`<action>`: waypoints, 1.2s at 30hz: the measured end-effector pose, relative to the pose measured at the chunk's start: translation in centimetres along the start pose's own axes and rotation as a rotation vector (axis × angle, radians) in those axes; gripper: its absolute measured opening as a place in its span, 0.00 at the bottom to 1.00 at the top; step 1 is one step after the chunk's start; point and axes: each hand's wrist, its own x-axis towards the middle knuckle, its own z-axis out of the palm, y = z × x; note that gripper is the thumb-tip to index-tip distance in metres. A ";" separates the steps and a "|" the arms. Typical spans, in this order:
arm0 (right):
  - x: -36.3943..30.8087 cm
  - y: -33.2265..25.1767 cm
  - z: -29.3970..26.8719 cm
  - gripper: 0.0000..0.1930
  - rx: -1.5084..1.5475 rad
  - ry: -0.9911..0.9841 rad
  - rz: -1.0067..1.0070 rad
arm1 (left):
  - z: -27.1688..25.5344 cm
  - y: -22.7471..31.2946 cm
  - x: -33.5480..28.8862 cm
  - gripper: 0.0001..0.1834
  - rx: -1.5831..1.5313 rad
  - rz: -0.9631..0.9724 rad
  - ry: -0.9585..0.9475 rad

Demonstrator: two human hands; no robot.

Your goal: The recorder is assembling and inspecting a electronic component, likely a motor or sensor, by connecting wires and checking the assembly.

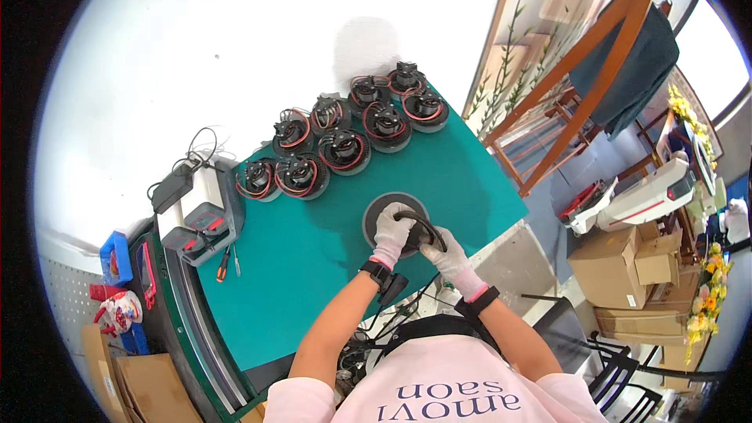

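In front of me on the green work mat (274, 298) lies a round disc-shaped part (377, 207) with a grey rim and a dark middle. Over it, my left hand (394, 229), in a white glove, has its fingers closed on one end of a thick black cord (424, 223). My right hand (448, 257), gloved too, pinches the other end at the disc's right edge. The cord bends in an arc between both hands; whether it is a cable or a rubber strip I cannot tell. My hands hide much of the disc.
Several round black motor-like units (343, 150) with red and black wires stand in rows at the mat's far side. A grey-white boxy device (202, 200) with cables sits far left, an orange-handled screwdriver (222, 265) beside it. Cardboard boxes (607, 266) are stacked at right.
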 end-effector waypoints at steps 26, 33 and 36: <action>4.0 -2.7 -5.9 0.24 -0.201 -0.099 -0.136 | -2.9 7.6 2.6 0.14 0.076 -0.099 -0.603; 1.5 -0.2 -9.0 0.15 -0.124 -0.125 0.098 | -3.1 7.1 2.7 0.14 -0.112 -0.165 -0.566; 1.9 -0.5 -7.5 0.14 0.021 -0.165 0.070 | -3.0 6.7 2.7 0.14 -0.224 -0.176 -0.530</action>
